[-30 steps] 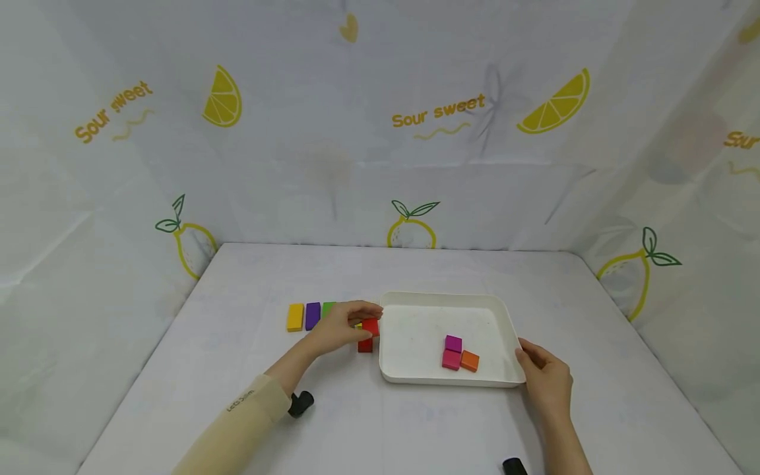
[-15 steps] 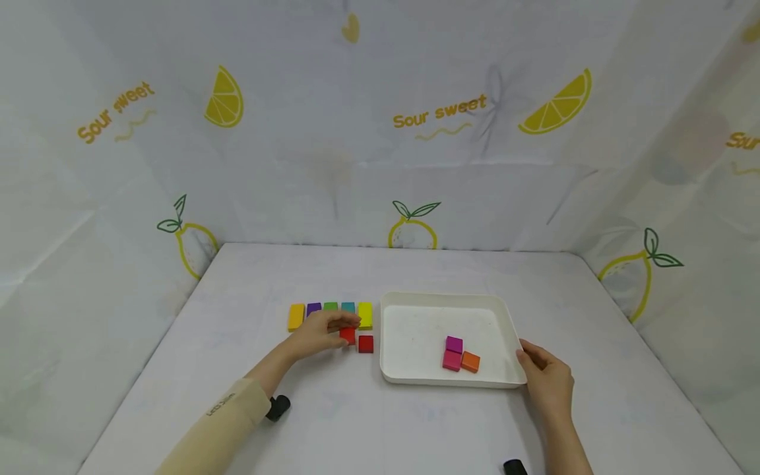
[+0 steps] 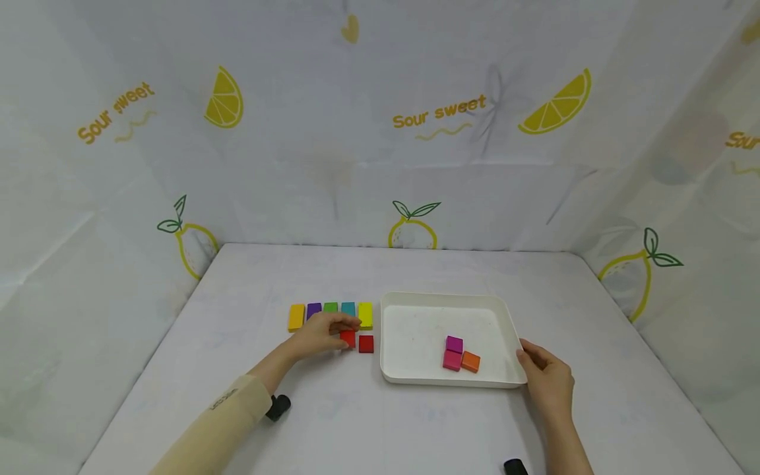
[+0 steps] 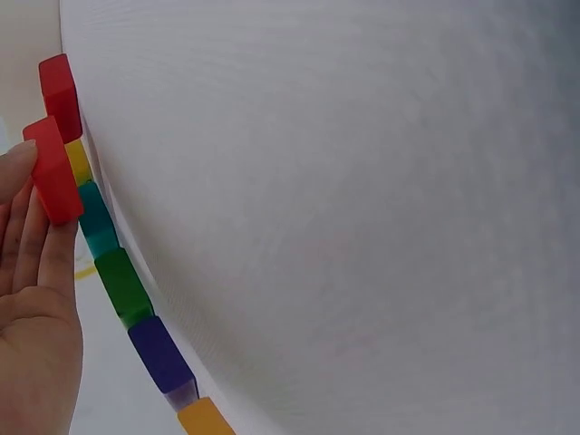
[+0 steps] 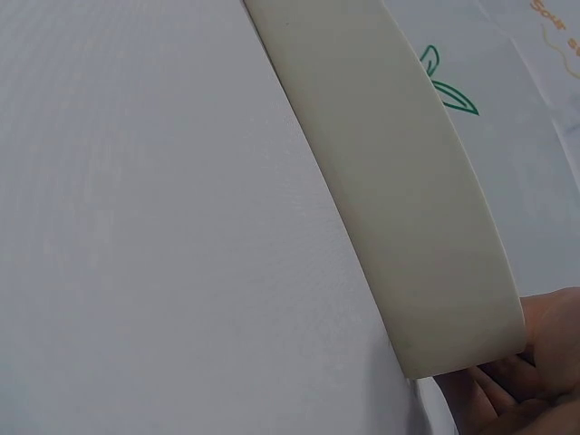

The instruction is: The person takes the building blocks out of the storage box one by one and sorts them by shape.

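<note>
My left hand [image 3: 320, 333] pinches a red block [image 3: 348, 339] between thumb and fingers, left of another red block [image 3: 366, 344] on the table. In the left wrist view the thumb presses one face of the held red block [image 4: 53, 172]. Behind the hand runs a row of blocks: orange-yellow [image 3: 296, 317], purple [image 3: 313, 308], green [image 3: 330, 307], teal [image 3: 348, 308] and yellow [image 3: 365, 316]. My right hand [image 3: 547, 381] grips the right edge of a white tray [image 3: 415, 379]; its wall [image 5: 408, 199] fills much of the right wrist view.
Inside the tray lie a magenta block [image 3: 454, 344], a pink block [image 3: 452, 360] and an orange block [image 3: 471, 361], close together. A white cloth covers the table [image 3: 380, 435], and a lemon-printed sheet [image 3: 332, 145] hangs around it.
My left hand has moved left with the red block, from beside the tray to left of the other red block. In the last half second it hardly moves. My right hand stays on the tray.
</note>
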Available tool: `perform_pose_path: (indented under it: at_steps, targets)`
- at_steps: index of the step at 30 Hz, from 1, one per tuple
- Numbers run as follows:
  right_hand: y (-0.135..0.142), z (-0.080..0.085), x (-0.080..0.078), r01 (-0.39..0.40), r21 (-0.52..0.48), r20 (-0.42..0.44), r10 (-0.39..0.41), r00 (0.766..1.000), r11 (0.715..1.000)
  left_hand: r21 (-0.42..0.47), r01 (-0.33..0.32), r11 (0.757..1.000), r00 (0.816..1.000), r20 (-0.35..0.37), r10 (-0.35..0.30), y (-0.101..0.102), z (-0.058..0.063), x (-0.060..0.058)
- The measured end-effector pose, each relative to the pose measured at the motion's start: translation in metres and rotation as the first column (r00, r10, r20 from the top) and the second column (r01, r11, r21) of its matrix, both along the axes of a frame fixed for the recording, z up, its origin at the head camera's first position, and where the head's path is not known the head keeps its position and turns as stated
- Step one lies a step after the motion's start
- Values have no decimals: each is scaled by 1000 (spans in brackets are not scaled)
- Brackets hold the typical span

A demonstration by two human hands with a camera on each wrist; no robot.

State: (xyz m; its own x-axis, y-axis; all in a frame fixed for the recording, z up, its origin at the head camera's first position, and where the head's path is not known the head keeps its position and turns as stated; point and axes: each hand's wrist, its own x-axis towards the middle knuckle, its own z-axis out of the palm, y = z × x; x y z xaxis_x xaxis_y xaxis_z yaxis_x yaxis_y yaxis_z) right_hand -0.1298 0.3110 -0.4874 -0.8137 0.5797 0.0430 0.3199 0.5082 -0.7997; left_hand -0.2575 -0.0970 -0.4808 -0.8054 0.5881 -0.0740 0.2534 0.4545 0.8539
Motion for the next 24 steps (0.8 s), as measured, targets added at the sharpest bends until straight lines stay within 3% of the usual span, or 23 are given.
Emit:
perform_pose_path:
  at_steps: [24]
  targets:
    - [0,-1,0,-7,-2,-5,7,1000,1000,-84,25,996,1000,-8,-26,3,-6,-1]
